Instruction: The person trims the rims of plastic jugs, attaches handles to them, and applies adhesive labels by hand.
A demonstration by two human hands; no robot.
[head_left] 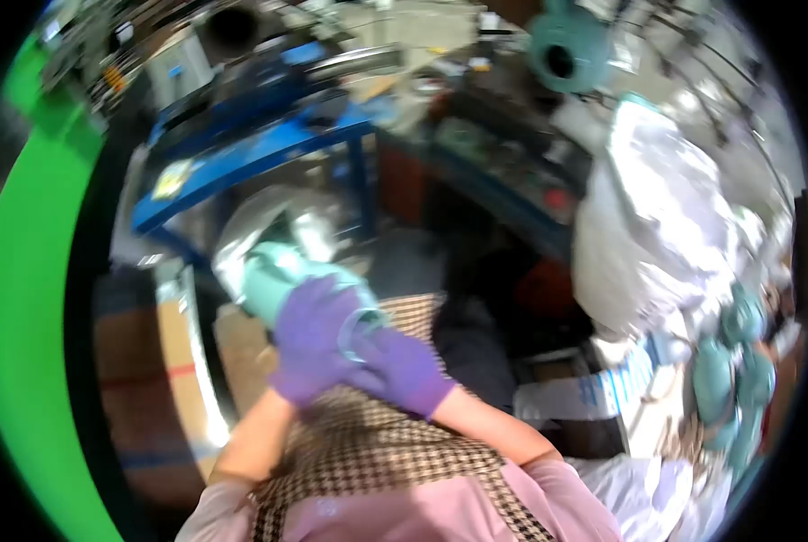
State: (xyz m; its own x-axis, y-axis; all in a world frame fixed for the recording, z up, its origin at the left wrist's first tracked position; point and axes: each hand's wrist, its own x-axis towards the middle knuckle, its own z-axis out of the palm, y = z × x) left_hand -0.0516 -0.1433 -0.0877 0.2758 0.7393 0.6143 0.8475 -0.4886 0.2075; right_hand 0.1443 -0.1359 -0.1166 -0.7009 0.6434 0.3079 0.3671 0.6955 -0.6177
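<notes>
A pale teal hollow plastic part (273, 285) lies across the front of my body, its round open end towards me. My left hand (314, 339), in a purple glove, is closed over its upper side near that end. At the rim, my right hand (407, 370), also gloved in purple, is closed against the edge of the opening, with its fingertips partly hidden. Just beyond the part's far end is a crumpled clear plastic bag (241, 217); blur hides whether the part sits inside it. A checked apron (377, 443) is under my hands.
A blue metal bench (250, 167) stands ahead. Cardboard (137, 370) is at the left beside a bright green strip (24, 298). A large translucent bag (652, 226) stands right, with several teal parts (716, 379) beyond it. Another teal part (571, 50) is at the back.
</notes>
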